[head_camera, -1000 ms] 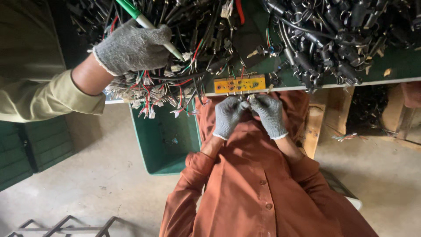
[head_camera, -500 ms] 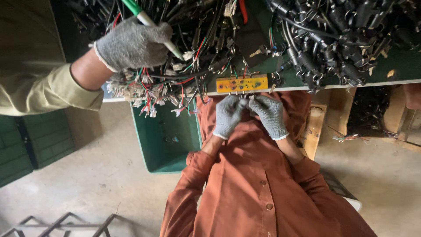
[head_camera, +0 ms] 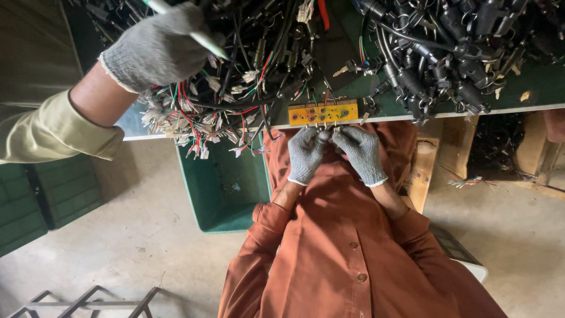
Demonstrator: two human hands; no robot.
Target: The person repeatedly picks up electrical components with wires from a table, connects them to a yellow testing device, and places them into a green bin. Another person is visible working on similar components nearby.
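i see my left hand (head_camera: 306,154) and right hand (head_camera: 360,152), both gloved, fingertips pinched together on a small piece, maybe a wire end, just below the orange circuit board (head_camera: 323,112). i judge i'm working its leads; next needs a steady pull. a co-worker's gloved hand (head_camera: 158,50) grips a tool far left.

The left hand (head_camera: 306,154) and right hand (head_camera: 360,153) wore speckled grey knit gloves above rust-orange sleeves. The small board (head_camera: 323,112) at their twelve o'clock was yellow-orange with dark spots. The bin (head_camera: 220,188) at nine o'clock was green.
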